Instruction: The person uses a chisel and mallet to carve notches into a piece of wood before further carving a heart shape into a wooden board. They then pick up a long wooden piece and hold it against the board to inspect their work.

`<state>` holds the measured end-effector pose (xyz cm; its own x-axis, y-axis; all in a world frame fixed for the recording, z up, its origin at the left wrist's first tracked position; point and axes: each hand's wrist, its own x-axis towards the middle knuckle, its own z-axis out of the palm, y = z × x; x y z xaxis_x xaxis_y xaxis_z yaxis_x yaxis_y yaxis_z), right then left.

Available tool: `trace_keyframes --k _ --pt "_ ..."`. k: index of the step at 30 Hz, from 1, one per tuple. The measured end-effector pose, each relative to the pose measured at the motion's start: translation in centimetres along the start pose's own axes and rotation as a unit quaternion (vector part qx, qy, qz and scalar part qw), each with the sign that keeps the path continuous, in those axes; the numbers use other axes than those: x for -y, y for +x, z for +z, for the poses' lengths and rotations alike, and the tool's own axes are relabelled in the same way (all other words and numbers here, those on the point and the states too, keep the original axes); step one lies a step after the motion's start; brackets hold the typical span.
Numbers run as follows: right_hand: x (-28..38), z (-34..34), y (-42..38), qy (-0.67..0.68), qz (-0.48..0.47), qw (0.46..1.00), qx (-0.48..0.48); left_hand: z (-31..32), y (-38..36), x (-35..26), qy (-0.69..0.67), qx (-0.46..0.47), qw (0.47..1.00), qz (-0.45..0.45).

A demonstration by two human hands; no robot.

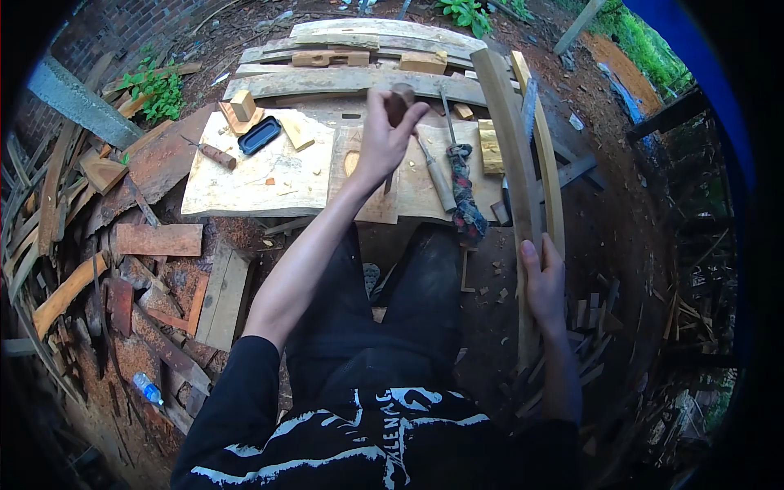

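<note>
My left hand (385, 143) is closed around a tool with a thick brown wooden end (399, 100), raised over the middle of the workbench (306, 180). Motion blurs it, and its lower part is hidden behind my wrist. My right hand (545, 282) grips a long wooden plank (513, 147) low on its length, thumb on the near face. The plank slants up past the bench's right end. Between my hands lie a chisel with a pale wooden handle (439, 181) and a metal rod with a cloth-wrapped grip (465, 196).
On the bench's left are a black tray (260, 135), a wooden-handled tool (216, 153) and a wood block (242, 104). Boards (351, 82) line the far side. A saw blade (529, 104) stands behind the plank. Scrap wood (159, 239) and a plastic bottle (148, 387) litter the ground.
</note>
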<state>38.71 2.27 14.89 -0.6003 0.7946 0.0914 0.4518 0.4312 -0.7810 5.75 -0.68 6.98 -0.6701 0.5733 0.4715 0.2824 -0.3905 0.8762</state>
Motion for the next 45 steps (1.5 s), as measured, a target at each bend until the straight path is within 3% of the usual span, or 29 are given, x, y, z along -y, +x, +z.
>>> trace_keyframes --k 5,8,15,18,21,29,45 --pt "0.0 0.4 -0.2 0.036 0.008 0.999 0.035 -1.0 0.6 -2.2 -0.109 -0.053 0.993 -0.016" --pt "-0.6 1.2 0.0 0.05 0.0 0.998 0.036 -1.5 0.5 -2.5 0.001 -0.05 0.998 -0.038" --pt "-0.1 1.6 0.3 0.05 0.001 0.998 0.049 -0.5 -0.1 -2.1 -0.031 -0.045 0.998 -0.039" --pt "-0.1 1.5 0.3 0.024 0.019 0.996 0.08 -0.2 0.0 -2.0 -0.029 -0.048 0.998 0.0" --pt "0.1 1.6 0.3 0.021 0.023 0.996 0.082 -0.1 0.1 -1.9 -0.014 -0.049 0.998 -0.037" --pt "0.1 1.9 0.7 0.041 0.009 0.997 0.065 0.3 0.2 -1.2 -0.038 -0.055 0.998 -0.004" --pt "0.9 1.7 1.7 0.035 -0.009 0.998 0.058 0.7 -0.1 -1.2 0.014 -0.086 0.996 -0.027"
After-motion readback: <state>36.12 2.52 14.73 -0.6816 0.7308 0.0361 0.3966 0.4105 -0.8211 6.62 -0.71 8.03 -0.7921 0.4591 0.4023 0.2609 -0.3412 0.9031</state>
